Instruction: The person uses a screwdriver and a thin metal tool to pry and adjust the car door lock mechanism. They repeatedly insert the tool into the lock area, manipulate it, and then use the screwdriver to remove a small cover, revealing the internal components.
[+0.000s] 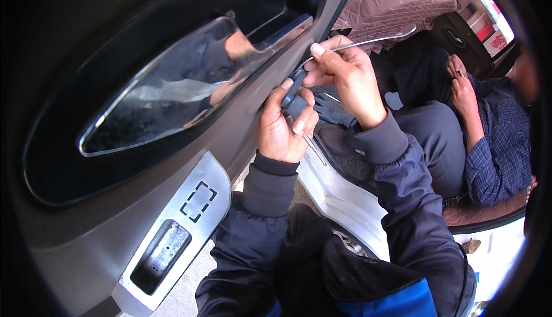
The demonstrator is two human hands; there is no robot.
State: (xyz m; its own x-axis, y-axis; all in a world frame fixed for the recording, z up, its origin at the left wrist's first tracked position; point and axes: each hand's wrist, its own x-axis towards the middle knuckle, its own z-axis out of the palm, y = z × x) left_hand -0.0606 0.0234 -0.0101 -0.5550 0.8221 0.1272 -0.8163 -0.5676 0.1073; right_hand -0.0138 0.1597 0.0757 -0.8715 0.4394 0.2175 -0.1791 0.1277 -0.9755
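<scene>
Beside the inner face of a car door, my left hand [282, 130] is closed around a dark grey crank handle [295, 103] with a blocky knob, which looks like a window winder. A thin metal rod [315, 149] sticks out below the same hand, tucked in its fingers. My right hand [348, 78] pinches a long bent metal wire [382, 39] between thumb and fingers. The wire's near end meets the upper end of the crank handle; my fingers partly hide the contact. Whether the handle is attached to the door cannot be seen.
The door panel [247, 144] fills the left, with a glossy trim piece [172, 87] and a silver switch plate [195, 202]. At right, a seated person [494, 144] holds both hands together. A dark glove [333, 110] lies near the silver door sill [345, 196]; a quilted seat [397, 6] stands behind.
</scene>
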